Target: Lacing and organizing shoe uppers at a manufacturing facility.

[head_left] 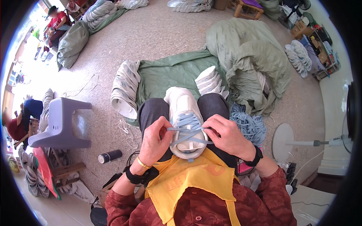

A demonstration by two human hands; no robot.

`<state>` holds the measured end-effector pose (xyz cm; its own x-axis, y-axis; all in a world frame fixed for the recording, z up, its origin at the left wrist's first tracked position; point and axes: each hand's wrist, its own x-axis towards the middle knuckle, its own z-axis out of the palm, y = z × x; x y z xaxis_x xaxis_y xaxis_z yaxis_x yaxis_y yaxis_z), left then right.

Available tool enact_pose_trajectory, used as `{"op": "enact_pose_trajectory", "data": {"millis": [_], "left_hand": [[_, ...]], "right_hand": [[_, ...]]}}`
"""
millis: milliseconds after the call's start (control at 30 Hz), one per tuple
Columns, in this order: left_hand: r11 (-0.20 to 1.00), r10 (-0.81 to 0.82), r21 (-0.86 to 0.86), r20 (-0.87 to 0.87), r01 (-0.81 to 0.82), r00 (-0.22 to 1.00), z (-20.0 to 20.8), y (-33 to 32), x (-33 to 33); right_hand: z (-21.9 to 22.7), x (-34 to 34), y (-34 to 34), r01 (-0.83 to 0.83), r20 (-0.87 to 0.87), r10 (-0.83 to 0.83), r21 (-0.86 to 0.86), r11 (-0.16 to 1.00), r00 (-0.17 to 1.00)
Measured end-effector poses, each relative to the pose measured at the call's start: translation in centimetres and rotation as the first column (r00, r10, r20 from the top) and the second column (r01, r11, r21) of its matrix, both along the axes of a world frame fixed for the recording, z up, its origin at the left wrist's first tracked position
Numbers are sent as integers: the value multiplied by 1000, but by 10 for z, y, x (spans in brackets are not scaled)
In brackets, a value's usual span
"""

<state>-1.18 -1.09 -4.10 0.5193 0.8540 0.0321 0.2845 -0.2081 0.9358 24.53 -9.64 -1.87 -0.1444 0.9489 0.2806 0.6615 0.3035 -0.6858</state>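
A white sneaker (177, 98) rests between my knees, toe pointing away from me. Light blue shoelace (189, 119) criss-crosses its upper, and the loose ends cross over the tongue. My left hand (155, 136) pinches the lace at the shoe's left side, thumb and forefinger together. On the opposite side my right hand (226, 135) also has the lace between thumb and fingers. Both hands are close to the eyelets, with the lace stretched across between them. Under the heel, a yellow apron (188, 180) covers my lap.
Stacked white shoe uppers (126, 90) and a second stack (211, 82) lie by a green cloth (173, 69). A green sack (260, 64) and blue laces (247, 122) are at right. Left are a plastic chair (62, 124) and black bottle (109, 156); other people sit farther off.
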Motion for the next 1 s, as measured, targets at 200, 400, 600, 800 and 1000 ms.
{"op": "enact_pose_trajectory", "data": {"millis": [200,400,600,800,1000], "left_hand": [[990,31,-138,139,-12,990,1,-4,3],[952,-23,-295,190,80,982,-4,0,-2],[996,-20,-90,32,23,999,10,-3,-1],[988,-28,-150,35,33,999,6,-4,0],[986,-164,-44,-19,163,986,15,-1,-3]], "right_hand": [[7,-7,3,7,-45,-8,-17,1000,999],[16,-9,7,-38,-267,-30,-245,969,963],[14,1,-1,-147,-417,-52,-430,891,907],[3,2,-2,-93,-459,-99,-378,921,883],[4,4,-7,-66,-381,-84,-364,929,921]]}}
